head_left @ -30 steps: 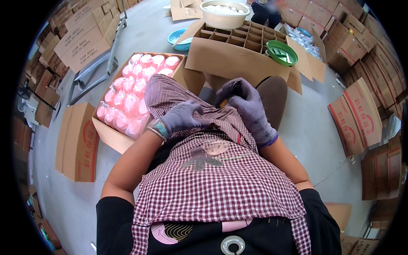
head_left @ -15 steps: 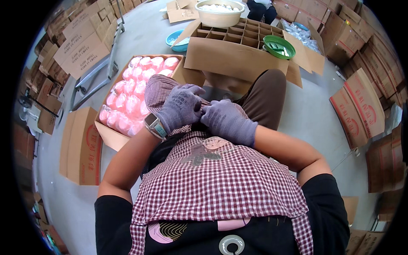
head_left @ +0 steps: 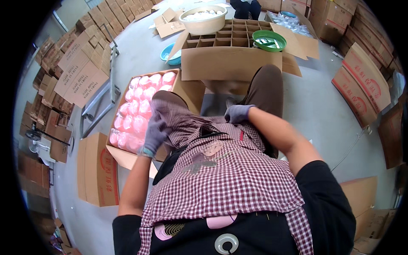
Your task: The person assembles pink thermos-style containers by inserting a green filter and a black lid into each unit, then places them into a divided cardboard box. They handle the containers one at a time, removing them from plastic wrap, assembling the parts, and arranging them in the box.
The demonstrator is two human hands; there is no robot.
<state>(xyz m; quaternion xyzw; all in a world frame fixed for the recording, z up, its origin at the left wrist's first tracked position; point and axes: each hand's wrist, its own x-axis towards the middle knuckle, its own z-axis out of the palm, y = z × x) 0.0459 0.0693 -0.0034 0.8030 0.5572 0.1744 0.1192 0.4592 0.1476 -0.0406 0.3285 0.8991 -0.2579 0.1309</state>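
Both my hands wear purple-grey gloves. My left hand point(head_left: 156, 135) is beside my left thigh, against the side of the checked apron point(head_left: 238, 178), its fingers loosely apart; motion blurs it a little. Next to it stands an open carton point(head_left: 180, 91) filled with pink rounded pieces point(head_left: 139, 124) in clear plastic wrap. Over my right thigh, my right hand point(head_left: 238, 114) is closed on the apron's cloth, its fingertips mostly hidden. The cloth lies across my lap and left knee, with a dark opening point(head_left: 209, 131) in its middle.
Ahead stands a large divided carton point(head_left: 229, 63), bearing a cream basin point(head_left: 203, 25) of white pieces and a green tray point(head_left: 269, 41). A blue basin point(head_left: 171, 54) is beside it. A metal trolley point(head_left: 102, 108) stands left; stacked cartons point(head_left: 361, 80) line the right.
My hands have parted from the middle of my lap. The left moved down to my left side, the right toward my right thigh. The view has shifted slightly.
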